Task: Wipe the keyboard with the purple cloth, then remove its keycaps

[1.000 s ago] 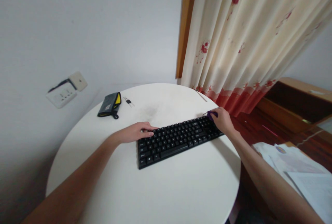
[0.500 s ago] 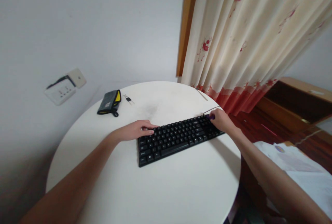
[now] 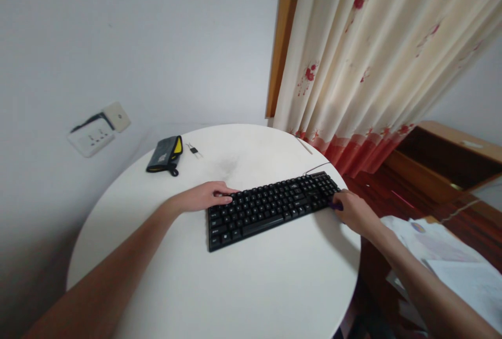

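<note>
A black keyboard (image 3: 266, 207) lies slanted across the round white table (image 3: 251, 286). My left hand (image 3: 206, 196) grips its upper left corner, thumb over the top keys and the other fingers partly hidden behind the edge. At the keyboard's lower right corner, my right hand (image 3: 355, 212) is closed around a small purple thing (image 3: 335, 205). Only a bit of that thing shows beside the fingers, so its kind cannot be made out. A thin cable (image 3: 317, 167) runs from the keyboard's back edge toward the table's right rim.
Toward the back left lie a grey and yellow pouch (image 3: 163, 155) and a small black piece with thin metal prongs (image 3: 193, 149). A thin pale stick (image 3: 304, 145) rests near the curtain (image 3: 345, 67). Papers (image 3: 443, 247) lie lower right, beyond the table edge. A wall socket (image 3: 94, 137) is at left.
My right hand has moved from the keyboard's upper right corner down toward me to the lower right corner, with the purple thing in it. My left hand keeps its hold.
</note>
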`<state>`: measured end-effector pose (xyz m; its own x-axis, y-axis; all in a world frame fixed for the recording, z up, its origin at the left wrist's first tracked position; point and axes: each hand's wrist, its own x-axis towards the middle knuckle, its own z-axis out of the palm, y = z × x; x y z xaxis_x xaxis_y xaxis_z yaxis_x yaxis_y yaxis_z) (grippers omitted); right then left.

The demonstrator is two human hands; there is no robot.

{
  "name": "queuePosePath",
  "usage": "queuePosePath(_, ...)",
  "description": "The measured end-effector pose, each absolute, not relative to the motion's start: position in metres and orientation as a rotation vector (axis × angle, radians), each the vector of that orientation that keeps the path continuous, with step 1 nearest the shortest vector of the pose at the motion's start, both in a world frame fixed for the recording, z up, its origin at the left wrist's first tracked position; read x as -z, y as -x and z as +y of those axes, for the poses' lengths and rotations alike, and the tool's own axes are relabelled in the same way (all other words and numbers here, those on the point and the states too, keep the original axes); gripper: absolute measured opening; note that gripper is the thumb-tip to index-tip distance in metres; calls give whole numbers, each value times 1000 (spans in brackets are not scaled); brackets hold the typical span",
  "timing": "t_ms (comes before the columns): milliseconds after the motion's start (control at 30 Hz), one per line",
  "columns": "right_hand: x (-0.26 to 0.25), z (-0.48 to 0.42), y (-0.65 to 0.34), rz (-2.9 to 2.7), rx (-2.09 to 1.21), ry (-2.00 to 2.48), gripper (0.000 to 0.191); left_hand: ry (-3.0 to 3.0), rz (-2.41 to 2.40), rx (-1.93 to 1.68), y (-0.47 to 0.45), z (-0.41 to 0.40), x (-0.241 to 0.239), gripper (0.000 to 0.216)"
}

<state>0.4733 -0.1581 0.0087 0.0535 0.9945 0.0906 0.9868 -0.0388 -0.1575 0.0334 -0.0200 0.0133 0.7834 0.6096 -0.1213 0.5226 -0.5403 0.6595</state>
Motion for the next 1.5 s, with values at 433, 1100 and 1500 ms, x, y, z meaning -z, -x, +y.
queuePosePath(433, -21, -62, -461, -1873, 60, 2117, 18, -2264, 846, -141, -33, -20, -14, 49)
queuePosePath(1100, -11, -132, -482, -2011, 3, 2183, 18, -2269, 854, -140, -35, -21, -16, 46)
queuePosePath(1500, -23, -130, -499, -1802, 91, 2088, 18, -2258, 868, -125, -34, -18, -13, 48)
